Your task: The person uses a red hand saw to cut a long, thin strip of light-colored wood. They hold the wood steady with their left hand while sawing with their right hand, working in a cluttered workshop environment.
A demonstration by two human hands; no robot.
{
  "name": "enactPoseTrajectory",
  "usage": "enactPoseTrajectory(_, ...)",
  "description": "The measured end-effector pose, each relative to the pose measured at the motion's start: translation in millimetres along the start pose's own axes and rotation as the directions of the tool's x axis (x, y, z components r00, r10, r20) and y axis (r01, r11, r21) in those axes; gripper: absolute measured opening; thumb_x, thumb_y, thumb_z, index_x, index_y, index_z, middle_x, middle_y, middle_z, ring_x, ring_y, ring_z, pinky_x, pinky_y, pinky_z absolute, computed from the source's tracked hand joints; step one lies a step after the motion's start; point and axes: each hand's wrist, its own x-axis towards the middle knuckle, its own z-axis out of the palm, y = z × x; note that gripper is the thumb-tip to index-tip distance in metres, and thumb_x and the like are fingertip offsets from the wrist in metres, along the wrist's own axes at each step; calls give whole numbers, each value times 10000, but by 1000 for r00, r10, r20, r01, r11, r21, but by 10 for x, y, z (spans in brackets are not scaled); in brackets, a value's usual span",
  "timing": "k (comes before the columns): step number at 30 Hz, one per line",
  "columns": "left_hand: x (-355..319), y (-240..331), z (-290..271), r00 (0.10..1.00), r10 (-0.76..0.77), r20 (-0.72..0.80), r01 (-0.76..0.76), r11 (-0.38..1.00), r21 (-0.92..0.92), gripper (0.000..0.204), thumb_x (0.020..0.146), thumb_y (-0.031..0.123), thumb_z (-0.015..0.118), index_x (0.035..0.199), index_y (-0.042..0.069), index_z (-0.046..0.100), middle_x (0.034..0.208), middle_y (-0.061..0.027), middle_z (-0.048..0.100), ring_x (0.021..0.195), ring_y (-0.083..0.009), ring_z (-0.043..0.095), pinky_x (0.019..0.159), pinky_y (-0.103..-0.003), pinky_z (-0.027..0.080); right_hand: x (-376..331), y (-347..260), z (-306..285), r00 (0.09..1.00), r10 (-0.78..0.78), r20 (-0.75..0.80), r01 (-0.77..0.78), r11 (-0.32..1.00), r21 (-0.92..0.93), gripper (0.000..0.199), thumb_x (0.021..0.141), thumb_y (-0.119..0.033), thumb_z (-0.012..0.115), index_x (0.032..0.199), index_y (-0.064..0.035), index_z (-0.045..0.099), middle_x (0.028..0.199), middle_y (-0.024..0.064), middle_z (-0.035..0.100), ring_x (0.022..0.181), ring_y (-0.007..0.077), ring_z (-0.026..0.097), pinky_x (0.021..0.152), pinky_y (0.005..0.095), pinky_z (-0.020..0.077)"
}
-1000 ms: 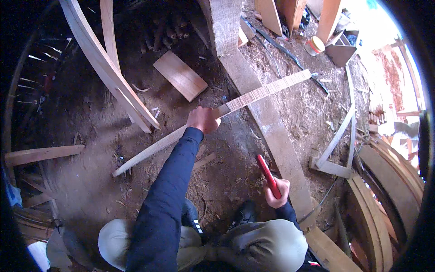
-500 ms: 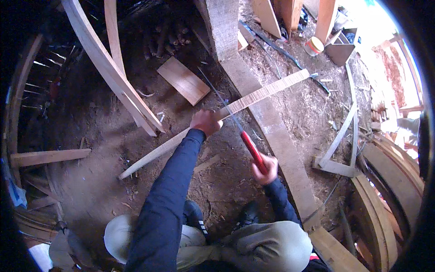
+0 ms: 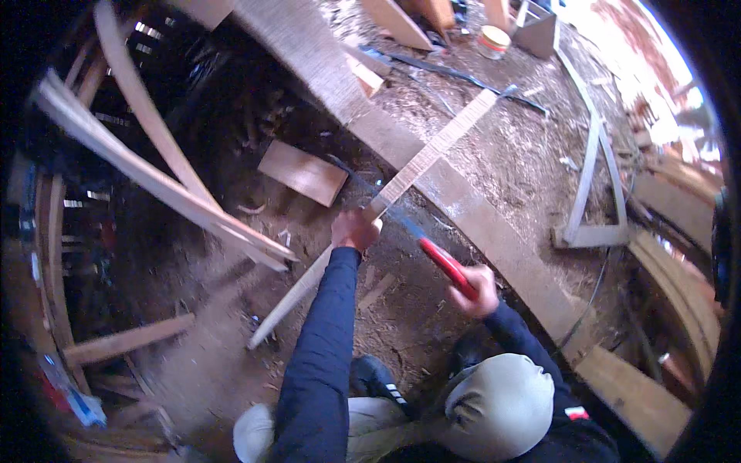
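My left hand (image 3: pixel 355 229) is closed around a long, narrow wooden strip (image 3: pixel 440 150), which lies slantwise across a thick wooden beam (image 3: pixel 471 220). In my right hand (image 3: pixel 477 292) is a handsaw (image 3: pixel 441 261) with a red handle, the fingers wrapped round its rear part. The thin blade crosses the strip just beyond my left hand, on the near-left side of the beam; motion blurs it, and I cannot tell how deep it sits in the wood. Past the blade's far end lies a flat, rectangular wooden board (image 3: pixel 302 171) on the ground.
Curved wooden ribs (image 3: pixel 162 174) stand at the left, above a loose timber piece (image 3: pixel 131 338). A triangular wooden frame (image 3: pixel 590 234) and curved planks (image 3: pixel 675 285) are at the right. A small tub (image 3: pixel 492 42) stands at the back, near a dark strap (image 3: pixel 463 76). Shavings litter the ground.
The whole view has turned, so the beam slants more. My right hand has drawn the handsaw back toward me, with less blade beyond the strip. My left hand keeps its hold.
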Motion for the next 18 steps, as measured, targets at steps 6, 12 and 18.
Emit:
enactPoseTrajectory(6,-126,28,89,993,107,-54,-107,994,3,373,710,404,644,873,76,710,842,-206,683,797,-372,677,724,-447,560,-20,150,150,998,-63,-26,64,997,50,193,689,-105,691,784,-42,535,604,159,503,523,341,550,499,394,425)
enactPoseTrajectory(12,-217,186,-26,994,102,-29,-103,995,-2,368,725,411,629,878,86,712,865,-204,685,826,-374,673,758,-458,551,84,-109,-49,999,-18,37,12,989,149,220,695,-93,727,821,-48,553,609,135,526,531,341,553,514,390,440)
enactPoseTrajectory(18,-68,131,4,984,136,114,-128,989,-80,400,721,422,647,871,57,708,895,-211,683,853,-385,665,789,-460,540,154,-164,28,986,-147,76,129,971,202,257,776,-186,757,766,-52,537,582,113,487,530,323,536,510,372,424)
